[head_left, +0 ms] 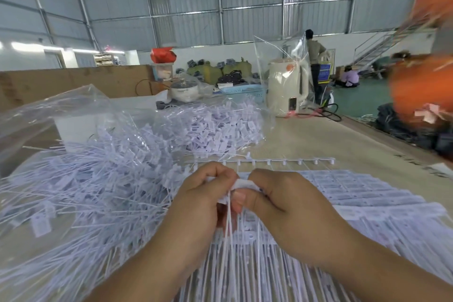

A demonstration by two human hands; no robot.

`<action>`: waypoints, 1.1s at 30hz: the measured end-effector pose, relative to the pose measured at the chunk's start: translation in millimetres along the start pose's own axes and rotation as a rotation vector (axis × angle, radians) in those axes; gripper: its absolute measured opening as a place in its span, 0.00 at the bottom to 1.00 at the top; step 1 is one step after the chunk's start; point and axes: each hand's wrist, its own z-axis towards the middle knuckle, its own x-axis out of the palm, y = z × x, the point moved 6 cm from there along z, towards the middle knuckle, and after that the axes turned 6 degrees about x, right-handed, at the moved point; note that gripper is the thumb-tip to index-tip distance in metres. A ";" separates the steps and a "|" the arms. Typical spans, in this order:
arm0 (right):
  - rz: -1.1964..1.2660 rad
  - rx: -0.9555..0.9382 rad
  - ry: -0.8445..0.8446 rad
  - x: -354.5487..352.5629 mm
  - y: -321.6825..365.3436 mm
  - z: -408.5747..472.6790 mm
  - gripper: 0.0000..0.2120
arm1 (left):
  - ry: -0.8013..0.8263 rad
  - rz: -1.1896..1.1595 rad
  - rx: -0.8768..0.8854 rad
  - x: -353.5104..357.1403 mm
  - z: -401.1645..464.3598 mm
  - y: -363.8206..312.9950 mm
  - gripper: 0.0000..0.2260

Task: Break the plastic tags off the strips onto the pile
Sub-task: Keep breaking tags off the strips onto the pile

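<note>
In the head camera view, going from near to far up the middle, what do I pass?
Hands, left and right, pinching a tag → bare strip → bag of tags → cooking pot → far wall.

Both bare forearms reach in from the lower edge and converge near the middle. The left hand [201,193] is curled, knuckles up, its fingertips pinching toward the right. The right hand [277,200] faces it with fingers bent and the thumb [241,200] pressed forward, nail showing. The fingertips of the two hands seem to touch, though blur hides the contact.
</note>
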 end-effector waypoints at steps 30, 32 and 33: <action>0.179 -0.128 0.201 12.2 -0.9 -1.9 0.26 | 0.274 -0.095 -0.168 11.5 -5.1 10.7 0.03; 0.177 -0.148 0.198 5.2 0.6 -1.1 0.19 | 0.245 -0.115 -0.150 11.3 -4.0 8.4 0.03; 0.151 -0.145 0.203 1.9 -0.2 -1.6 0.15 | 0.214 -0.114 -0.132 9.7 -2.8 6.8 0.03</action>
